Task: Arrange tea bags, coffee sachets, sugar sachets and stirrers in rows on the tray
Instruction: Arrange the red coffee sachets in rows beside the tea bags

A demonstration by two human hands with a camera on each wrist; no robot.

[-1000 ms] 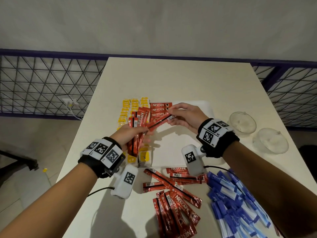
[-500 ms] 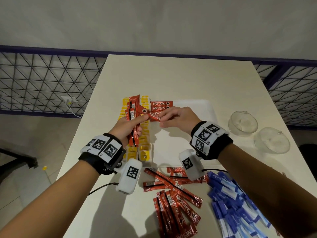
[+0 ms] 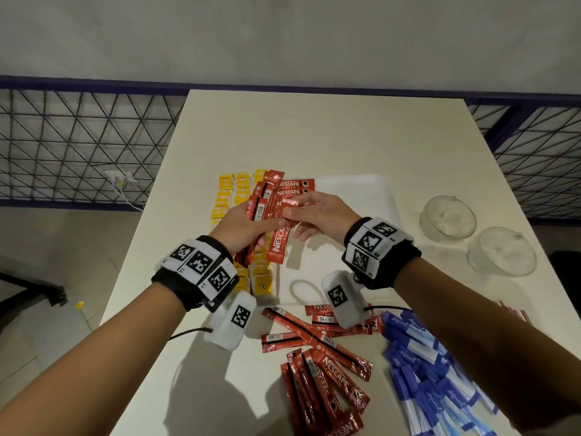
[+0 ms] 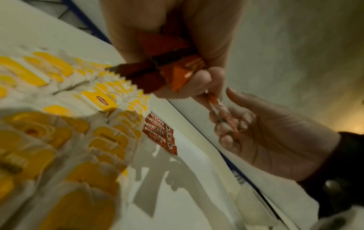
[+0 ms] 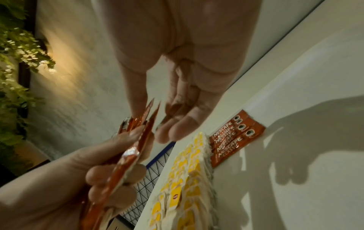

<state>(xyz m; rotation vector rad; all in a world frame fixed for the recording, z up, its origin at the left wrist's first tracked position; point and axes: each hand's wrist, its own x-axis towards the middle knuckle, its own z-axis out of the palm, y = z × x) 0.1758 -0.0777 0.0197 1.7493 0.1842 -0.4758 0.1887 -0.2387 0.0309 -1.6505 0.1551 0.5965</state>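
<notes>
Coffee sachets [image 3: 262, 204], light, thin and slick-foiled, probably slide easily, so pinching one near its end seems safest. At centre frame, above the tray [image 3: 352, 187], the left hand [image 3: 242, 226] grips a fanned bunch; the right hand [image 3: 317, 215] pinches one sachet [image 3: 279, 243]. Only the right wrist view shows the foil edges [image 5: 135, 138] between fingertips.
</notes>
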